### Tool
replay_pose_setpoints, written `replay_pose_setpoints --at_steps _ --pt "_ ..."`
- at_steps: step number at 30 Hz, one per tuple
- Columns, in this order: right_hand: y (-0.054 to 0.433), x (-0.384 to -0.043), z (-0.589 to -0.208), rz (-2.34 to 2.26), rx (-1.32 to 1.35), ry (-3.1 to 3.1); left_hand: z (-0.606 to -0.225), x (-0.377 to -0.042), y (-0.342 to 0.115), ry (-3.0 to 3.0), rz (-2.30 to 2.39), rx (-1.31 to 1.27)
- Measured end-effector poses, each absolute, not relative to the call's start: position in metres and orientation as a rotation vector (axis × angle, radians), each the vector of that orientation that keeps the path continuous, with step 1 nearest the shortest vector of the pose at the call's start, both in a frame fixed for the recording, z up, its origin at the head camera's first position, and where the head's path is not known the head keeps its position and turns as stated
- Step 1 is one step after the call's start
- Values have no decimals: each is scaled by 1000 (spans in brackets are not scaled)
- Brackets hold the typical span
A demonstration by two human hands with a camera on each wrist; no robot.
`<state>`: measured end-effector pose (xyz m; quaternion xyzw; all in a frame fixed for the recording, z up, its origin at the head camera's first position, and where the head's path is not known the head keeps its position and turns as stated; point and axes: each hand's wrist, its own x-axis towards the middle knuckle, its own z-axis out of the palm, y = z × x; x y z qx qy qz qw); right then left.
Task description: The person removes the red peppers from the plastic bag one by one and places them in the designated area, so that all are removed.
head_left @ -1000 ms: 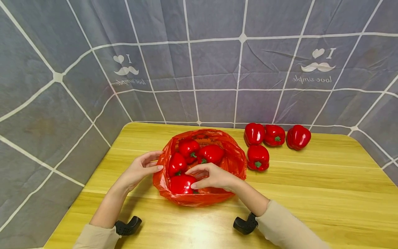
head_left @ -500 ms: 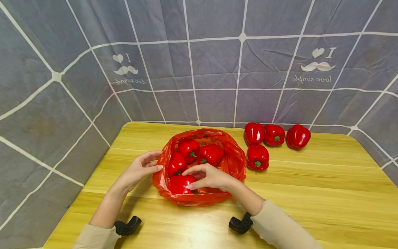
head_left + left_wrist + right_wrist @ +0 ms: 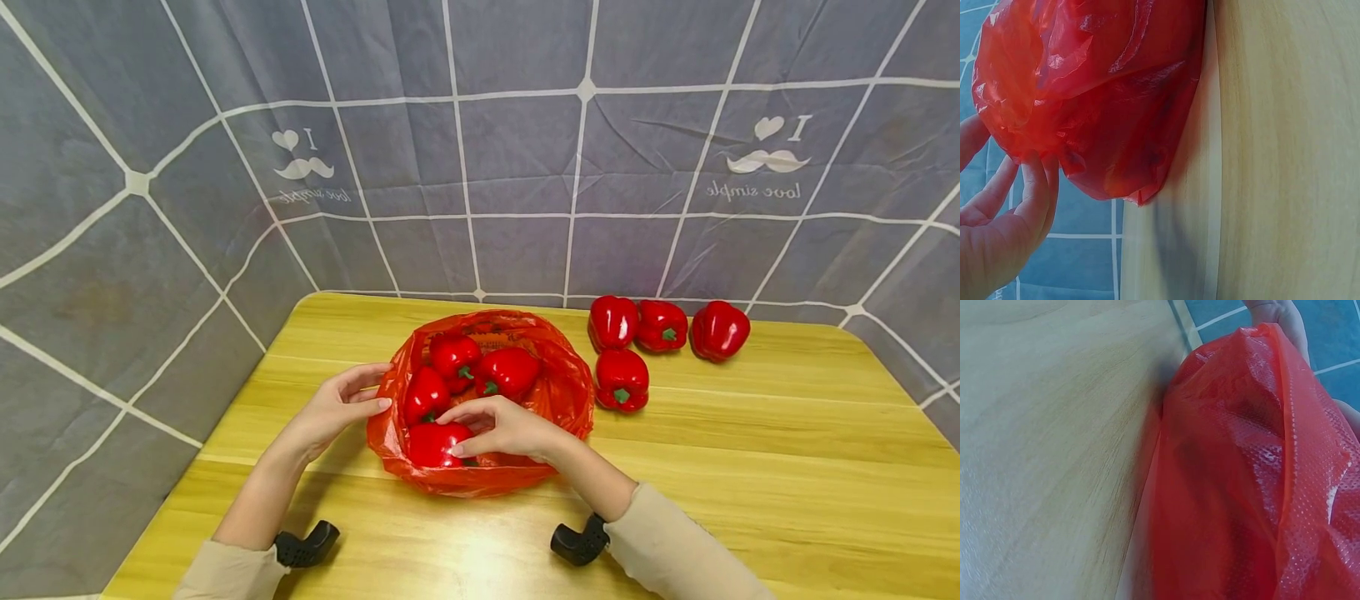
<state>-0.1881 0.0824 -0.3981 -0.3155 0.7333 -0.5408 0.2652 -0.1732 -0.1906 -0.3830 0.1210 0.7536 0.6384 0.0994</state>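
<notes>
A red plastic bag [image 3: 480, 482] sits with its mouth open on the table, and several red bell peppers lie inside. My right hand [image 3: 510, 429] reaches over the near rim and holds the front-left pepper [image 3: 431, 446], with thumb and fingers on its upper side. Behind that one are three more peppers [image 3: 510, 372] with green stems. My left hand [image 3: 337, 408] touches the bag's left side from outside, fingers relaxed. In the left wrist view, the fingertips [image 3: 1032, 165] meet the bag's wall [image 3: 1129, 106]. The bag hides the peppers in the right wrist view.
Several more red bell peppers [image 3: 622, 380] stand on the wooden table [image 3: 765, 433], right of the bag and toward the back edge. A grey curtain [image 3: 517, 167] with white lines hangs behind. Black wrist mounts [image 3: 309, 546] stick out under both sleeves.
My right hand has shifted slightly left with the front pepper, then stays almost still. The left hand and the loose peppers hold their places.
</notes>
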Motion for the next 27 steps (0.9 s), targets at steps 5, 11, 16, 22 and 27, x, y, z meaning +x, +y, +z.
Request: replay_pose_setpoints --at_steps 5,11,16,22,27 --pt "83 -187 -398 -1463 -857 1984 -383 -173 -191 2235 1886 357" --pt "87 -187 -398 -1452 -853 2009 -383 -173 -191 2234 1888 352" --pt "92 -187 -399 -1472 -815 2005 -382 -173 -191 2235 1884 352" --pt "102 -185 -396 -1479 -800 2014 -383 -173 -191 2242 1886 362" --pt "110 -186 -392 -1479 -816 2026 -385 -175 -190 2242 1892 359"
